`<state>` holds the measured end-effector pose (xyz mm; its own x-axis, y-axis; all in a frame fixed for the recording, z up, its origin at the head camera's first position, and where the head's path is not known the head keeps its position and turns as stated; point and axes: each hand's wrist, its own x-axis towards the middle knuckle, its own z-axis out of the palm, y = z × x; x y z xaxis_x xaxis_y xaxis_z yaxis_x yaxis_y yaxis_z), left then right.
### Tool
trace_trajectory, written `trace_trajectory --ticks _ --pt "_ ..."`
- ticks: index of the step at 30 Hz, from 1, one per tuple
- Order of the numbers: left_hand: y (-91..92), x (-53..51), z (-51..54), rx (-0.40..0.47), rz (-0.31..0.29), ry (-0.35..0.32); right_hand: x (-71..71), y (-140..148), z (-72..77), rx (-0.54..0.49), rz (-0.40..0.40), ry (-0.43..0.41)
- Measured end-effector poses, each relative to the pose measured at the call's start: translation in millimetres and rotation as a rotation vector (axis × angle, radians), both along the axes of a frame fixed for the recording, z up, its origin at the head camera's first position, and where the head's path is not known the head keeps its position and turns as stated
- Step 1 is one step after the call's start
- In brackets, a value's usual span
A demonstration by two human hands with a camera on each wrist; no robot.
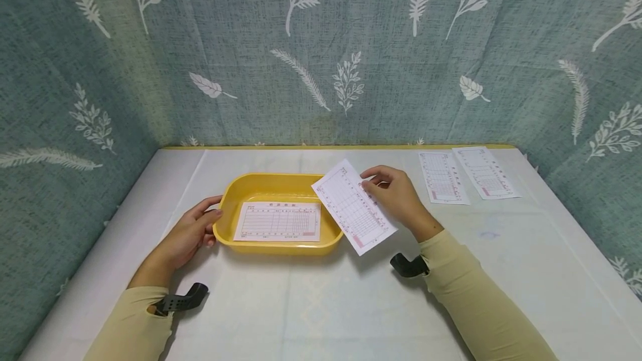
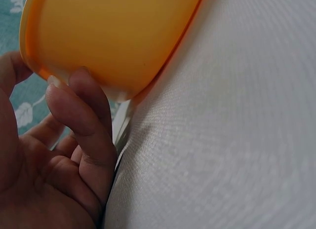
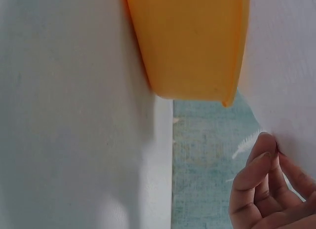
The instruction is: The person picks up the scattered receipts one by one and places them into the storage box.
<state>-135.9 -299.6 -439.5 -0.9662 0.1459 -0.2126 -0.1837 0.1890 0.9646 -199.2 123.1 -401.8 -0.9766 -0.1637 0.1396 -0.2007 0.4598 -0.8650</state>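
A yellow tray [image 1: 281,248] stands on the table with a printed slip [image 1: 281,222] lying flat inside it. My left hand [image 1: 188,233] holds the tray's left end, thumb and fingers at the rim; in the left wrist view the hand [image 2: 64,140] touches the end of the tray [image 2: 108,36]. Pinched by its upper right edge in my right hand [image 1: 398,196], another slip [image 1: 353,208] hangs tilted over the tray's right end. The right wrist view has that hand [image 3: 269,189] gripping the slip [image 3: 286,66] beside the tray [image 3: 190,46].
Two more printed slips, one [image 1: 444,178] beside the other [image 1: 486,172], lie at the back right of the white-covered table [image 1: 321,305]. A leaf-patterned green cloth [image 1: 321,71] stands behind and at both sides. Each wrist wears a black device.
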Motion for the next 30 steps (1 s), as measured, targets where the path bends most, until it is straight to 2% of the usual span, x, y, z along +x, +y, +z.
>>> trace_trajectory --ticks 5,17,30 --pt "0.2 0.1 -1.4 0.008 -0.010 0.022 1.8 -3.0 0.4 0.014 0.004 -0.005" --pt "-0.4 -0.1 -1.5 -0.021 0.005 0.001 6.4 -8.7 2.2 0.015 0.049 -0.006" --pt "-1.5 0.4 -1.8 -0.020 0.000 0.007 12.4 -15.6 0.3 0.006 0.073 0.006"
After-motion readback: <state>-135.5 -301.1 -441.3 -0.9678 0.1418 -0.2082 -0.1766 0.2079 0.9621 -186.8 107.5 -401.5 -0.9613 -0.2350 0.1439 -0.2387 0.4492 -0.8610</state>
